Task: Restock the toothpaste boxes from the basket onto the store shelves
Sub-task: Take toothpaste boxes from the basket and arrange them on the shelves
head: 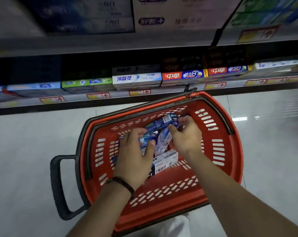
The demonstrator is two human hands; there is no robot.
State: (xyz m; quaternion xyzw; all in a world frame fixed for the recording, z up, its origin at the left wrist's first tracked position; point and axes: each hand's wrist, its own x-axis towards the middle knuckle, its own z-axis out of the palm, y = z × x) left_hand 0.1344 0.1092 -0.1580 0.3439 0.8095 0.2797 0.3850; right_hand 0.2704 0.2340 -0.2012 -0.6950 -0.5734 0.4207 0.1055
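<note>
Both hands reach into the red basket (pixel 161 190) standing on the pale tiled floor (pixel 25 142). The left hand (pixel 134 156), a beaded bracelet (pixel 122 183) on its wrist, grips a light-blue toothpaste box (pixel 147 140). The right hand (pixel 185 135) pinches the end of a dark-blue toothpaste box (pixel 161 123) lying tilted across the pile. A white box (pixel 165 159) lies beneath them. Just beyond the basket, the lower shelf (pixel 120 100) carries rows of boxes.
</note>
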